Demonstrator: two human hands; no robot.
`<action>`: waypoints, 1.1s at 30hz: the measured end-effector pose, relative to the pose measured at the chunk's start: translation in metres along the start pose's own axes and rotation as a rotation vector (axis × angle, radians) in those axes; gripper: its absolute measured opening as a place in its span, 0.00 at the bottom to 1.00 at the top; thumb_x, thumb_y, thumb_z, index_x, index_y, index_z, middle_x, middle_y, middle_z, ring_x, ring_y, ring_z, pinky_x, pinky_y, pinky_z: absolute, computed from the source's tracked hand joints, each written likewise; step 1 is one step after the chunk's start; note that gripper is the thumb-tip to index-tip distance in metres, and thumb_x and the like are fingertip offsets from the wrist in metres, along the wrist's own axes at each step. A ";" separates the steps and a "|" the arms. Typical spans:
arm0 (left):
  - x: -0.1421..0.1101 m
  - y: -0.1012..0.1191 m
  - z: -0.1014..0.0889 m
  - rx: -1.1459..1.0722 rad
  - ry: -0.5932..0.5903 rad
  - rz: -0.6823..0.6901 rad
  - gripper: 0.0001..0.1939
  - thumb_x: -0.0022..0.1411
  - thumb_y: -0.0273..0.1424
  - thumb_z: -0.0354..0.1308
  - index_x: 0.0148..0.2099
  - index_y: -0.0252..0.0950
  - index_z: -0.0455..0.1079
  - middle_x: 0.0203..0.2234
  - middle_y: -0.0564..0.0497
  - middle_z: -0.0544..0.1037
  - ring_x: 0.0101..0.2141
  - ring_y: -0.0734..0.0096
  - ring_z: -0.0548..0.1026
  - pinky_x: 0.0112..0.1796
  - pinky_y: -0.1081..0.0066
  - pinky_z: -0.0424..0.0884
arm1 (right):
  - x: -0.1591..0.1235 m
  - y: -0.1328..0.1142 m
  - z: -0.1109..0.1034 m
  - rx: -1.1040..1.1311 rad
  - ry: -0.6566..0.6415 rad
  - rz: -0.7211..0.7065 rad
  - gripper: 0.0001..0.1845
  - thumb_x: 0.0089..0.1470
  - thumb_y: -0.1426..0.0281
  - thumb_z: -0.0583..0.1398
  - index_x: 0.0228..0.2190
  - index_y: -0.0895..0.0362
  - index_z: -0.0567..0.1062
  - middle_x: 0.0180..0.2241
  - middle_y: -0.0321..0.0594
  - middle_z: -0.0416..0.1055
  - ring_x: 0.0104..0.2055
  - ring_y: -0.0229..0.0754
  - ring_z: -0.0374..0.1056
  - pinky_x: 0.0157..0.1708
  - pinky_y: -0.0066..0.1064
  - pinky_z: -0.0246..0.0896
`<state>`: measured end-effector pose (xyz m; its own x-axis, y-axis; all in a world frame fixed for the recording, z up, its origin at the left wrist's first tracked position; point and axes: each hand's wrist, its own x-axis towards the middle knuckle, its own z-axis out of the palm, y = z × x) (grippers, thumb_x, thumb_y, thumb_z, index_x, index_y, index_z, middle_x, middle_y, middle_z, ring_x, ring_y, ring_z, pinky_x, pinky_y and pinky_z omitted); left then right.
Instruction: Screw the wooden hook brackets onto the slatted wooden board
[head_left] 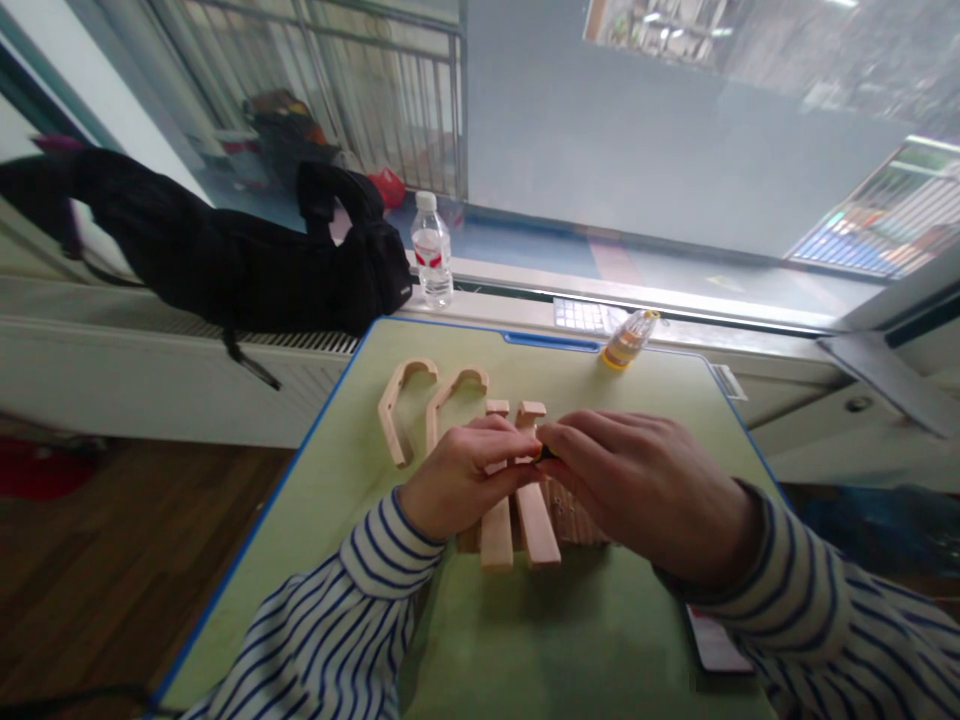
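My right hand (626, 485) is closed, with its fingertips round a small black-and-yellow thing (544, 454), mostly hidden by the fingers. Facing it, my left hand (465, 475) pinches thumb to fingers, its tips almost meeting the right ones; what lies in that pinch is too small to tell. Both hands are above two pale wooden strips (538, 525) lying side by side, which rest on a brownish, layered block (574, 515). To the left on the table are two curved wooden hooks: one hook (388, 410) in full view, and a second hook (436, 405) partly covered by my left hand.
The green table (300, 590) has a blue edge. A clear bottle with amber liquid (628, 342) stands at its far right. Behind are a water bottle (432, 255) and a black bag (262, 260) on the sill. A flat phone-like object (718, 645) lies by my right sleeve.
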<state>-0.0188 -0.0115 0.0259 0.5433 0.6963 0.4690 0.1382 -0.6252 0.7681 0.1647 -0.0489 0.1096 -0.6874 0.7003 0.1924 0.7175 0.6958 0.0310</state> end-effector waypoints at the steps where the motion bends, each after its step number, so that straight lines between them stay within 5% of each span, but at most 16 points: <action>1: 0.000 0.000 0.000 -0.002 -0.002 -0.002 0.07 0.60 0.30 0.57 0.37 0.34 0.76 0.30 0.48 0.76 0.35 0.71 0.73 0.38 0.71 0.71 | 0.000 0.000 0.000 -0.007 0.004 0.002 0.07 0.60 0.67 0.51 0.36 0.56 0.67 0.33 0.34 0.68 0.31 0.37 0.64 0.29 0.32 0.53; 13: -0.001 0.000 -0.001 -0.053 -0.043 0.007 0.08 0.62 0.29 0.55 0.40 0.34 0.74 0.32 0.47 0.76 0.37 0.71 0.73 0.41 0.70 0.70 | -0.001 -0.007 0.008 -0.010 0.045 0.060 0.05 0.59 0.68 0.53 0.35 0.56 0.67 0.31 0.33 0.68 0.30 0.37 0.63 0.28 0.31 0.51; 23: -0.004 -0.003 0.003 0.029 0.064 -0.022 0.08 0.57 0.30 0.60 0.39 0.35 0.75 0.32 0.47 0.77 0.36 0.69 0.74 0.40 0.68 0.71 | 0.004 -0.008 0.006 -0.073 0.038 0.085 0.06 0.59 0.67 0.52 0.33 0.56 0.67 0.31 0.35 0.69 0.30 0.37 0.66 0.28 0.31 0.51; 29: -0.002 0.000 0.003 0.018 0.054 -0.017 0.08 0.58 0.31 0.59 0.38 0.34 0.75 0.30 0.48 0.76 0.34 0.70 0.74 0.37 0.70 0.71 | 0.003 -0.004 -0.005 0.049 -0.017 0.071 0.14 0.59 0.65 0.53 0.46 0.55 0.64 0.40 0.38 0.71 0.37 0.39 0.67 0.31 0.31 0.54; 33: -0.001 0.002 0.002 0.008 0.049 -0.001 0.06 0.58 0.29 0.59 0.37 0.34 0.76 0.29 0.48 0.77 0.33 0.71 0.74 0.37 0.71 0.71 | 0.002 -0.002 -0.004 0.039 -0.036 0.039 0.08 0.59 0.67 0.52 0.39 0.56 0.68 0.37 0.37 0.71 0.34 0.38 0.66 0.30 0.31 0.53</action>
<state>-0.0174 -0.0140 0.0257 0.5021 0.7135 0.4888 0.1456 -0.6268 0.7655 0.1621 -0.0496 0.1143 -0.6633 0.7317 0.1571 0.7392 0.6733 -0.0144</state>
